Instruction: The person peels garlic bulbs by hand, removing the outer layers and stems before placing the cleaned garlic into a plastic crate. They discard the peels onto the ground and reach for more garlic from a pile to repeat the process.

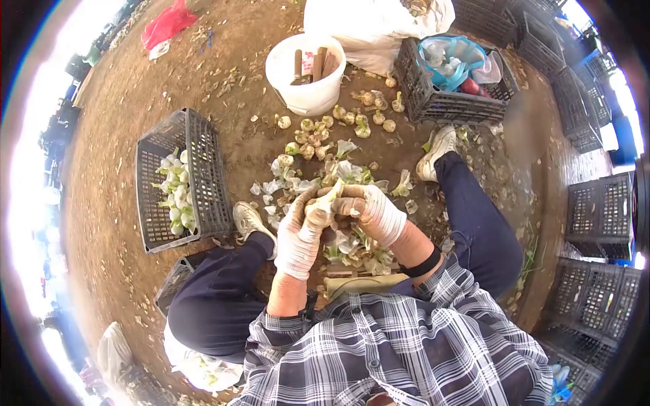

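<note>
Both my hands, in dirty white gloves, meet in front of my body around one garlic bulb (pixel 325 201) with a pale green stem pointing up. My left hand (pixel 303 230) has its fingers wrapped round the bulb from the left. From the right, my right hand (pixel 369 211) pinches at the bulb and its skin; its fingertips are partly hidden. Peeled skins (pixel 349 245) lie on the ground below and around the hands. Just beyond them sits a pile of unpeeled bulbs (pixel 311 139). Clean white bulbs (pixel 177 196) lie in a black crate (pixel 210 169) to the left.
A white bucket (pixel 305 98) with brown-handled tools stands ahead. Beside it are a white sack (pixel 359 34) and a black crate (pixel 447 108) holding blue plastic bags. More black crates (pixel 599 210) line the right side. A red bag (pixel 166 27) lies far left.
</note>
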Available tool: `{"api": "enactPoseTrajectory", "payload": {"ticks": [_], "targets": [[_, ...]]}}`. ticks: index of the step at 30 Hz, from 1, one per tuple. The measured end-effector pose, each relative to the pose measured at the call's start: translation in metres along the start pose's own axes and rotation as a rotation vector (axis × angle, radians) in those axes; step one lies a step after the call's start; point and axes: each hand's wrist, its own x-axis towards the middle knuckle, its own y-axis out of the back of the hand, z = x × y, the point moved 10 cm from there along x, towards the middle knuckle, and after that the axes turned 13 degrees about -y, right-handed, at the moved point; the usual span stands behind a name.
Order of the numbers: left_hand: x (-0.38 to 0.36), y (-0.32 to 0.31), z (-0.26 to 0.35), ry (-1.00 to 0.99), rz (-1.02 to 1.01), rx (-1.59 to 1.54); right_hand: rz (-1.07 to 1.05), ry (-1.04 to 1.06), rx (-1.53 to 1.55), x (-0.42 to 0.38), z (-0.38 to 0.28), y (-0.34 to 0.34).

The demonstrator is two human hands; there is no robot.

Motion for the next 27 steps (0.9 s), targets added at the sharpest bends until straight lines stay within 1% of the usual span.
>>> {"api": "enactPoseTrajectory", "payload": {"ticks": [2, 4, 6, 9, 10, 13, 14, 17, 18, 21, 22, 23, 25, 26, 27], "targets": [[-0.001, 0.007, -0.006, 0.001, 0.049, 0.046, 0.034, 0.025, -0.056, 0.004, 0.005, 0.005], [-0.005, 0.002, -0.025, 0.202, 0.044, -0.202, 0.057, 0.065, -0.057, 0.006, 0.005, 0.004], [-0.014, -0.005, -0.058, 0.484, 0.133, -0.559, 0.067, 0.116, -0.005, 0.004, 0.005, 0.000], [-0.011, 0.004, -0.062, 0.407, 0.149, -0.309, 0.146, 0.101, -0.023, 0.013, 0.015, 0.012], [-0.016, 0.013, -0.052, 0.458, 0.070, -0.112, 0.196, 0.117, -0.055, 0.010, 0.014, 0.017], [-0.002, -0.004, 0.001, -0.169, 0.143, 0.145, 0.341, 0.158, -0.157, 0.003, 0.005, 0.026], [-0.002, 0.002, 0.001, -0.194, 0.100, 0.517, 0.380, 0.270, -0.311, 0.002, -0.001, 0.027], [0.003, -0.005, 0.001, 0.063, 0.030, 0.137, 0.156, 0.348, -0.105, -0.010, -0.009, 0.015], [0.000, -0.010, 0.003, 0.154, -0.027, 0.023, 0.164, 0.394, -0.151, -0.013, -0.009, 0.013], [-0.001, -0.003, -0.006, 0.312, -0.133, 0.007, 0.294, 0.543, -0.385, -0.029, -0.019, 0.009], [0.005, -0.016, -0.010, 0.138, -0.114, -0.420, 0.120, 0.121, 0.127, -0.014, 0.006, 0.012], [-0.001, -0.009, -0.024, 0.173, -0.133, -0.452, 0.124, 0.078, 0.238, -0.011, 0.011, 0.014], [-0.001, -0.010, -0.023, 0.237, -0.174, -0.515, 0.133, -0.002, 0.457, -0.001, 0.017, 0.013], [0.000, -0.014, -0.018, 0.216, -0.151, -0.533, 0.210, 0.027, 0.352, 0.014, 0.034, 0.027], [0.000, -0.017, -0.014, 0.196, -0.138, -0.572, 0.327, -0.011, 0.034, 0.023, 0.044, 0.039]]}}
